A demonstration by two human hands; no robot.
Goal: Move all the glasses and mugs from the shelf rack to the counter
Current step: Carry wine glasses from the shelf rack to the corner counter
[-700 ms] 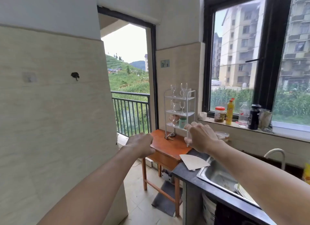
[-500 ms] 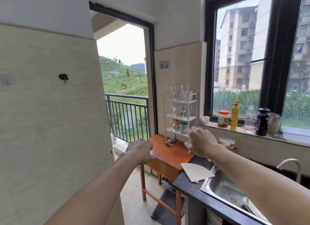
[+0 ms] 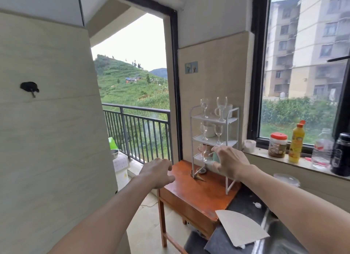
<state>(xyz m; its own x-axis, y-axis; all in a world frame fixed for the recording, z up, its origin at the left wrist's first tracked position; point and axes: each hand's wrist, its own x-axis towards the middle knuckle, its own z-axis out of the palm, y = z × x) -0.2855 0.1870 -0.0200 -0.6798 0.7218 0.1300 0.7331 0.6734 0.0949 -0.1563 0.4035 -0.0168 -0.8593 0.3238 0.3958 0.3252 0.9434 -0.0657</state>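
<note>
**Right hand reaches for the lowest shelf, nothing moved yet**

Right hand [image 3: 230,163], fingers spread and empty, hovers in front of the bottom tier of the white shelf rack [image 3: 214,140], near a teal mug [image 3: 215,157] and a small wine glass [image 3: 202,151]. Left hand [image 3: 157,171] hangs loosely curled, empty, over the near-left corner of the wooden side table [image 3: 195,189].

Stemmed glasses and white mugs fill every tier, so the task looks barely begun. The dark worktop [image 3: 244,200] at near right holds a paper sheet [image 3: 240,229]; the rack's posts crowd the reach.
</note>
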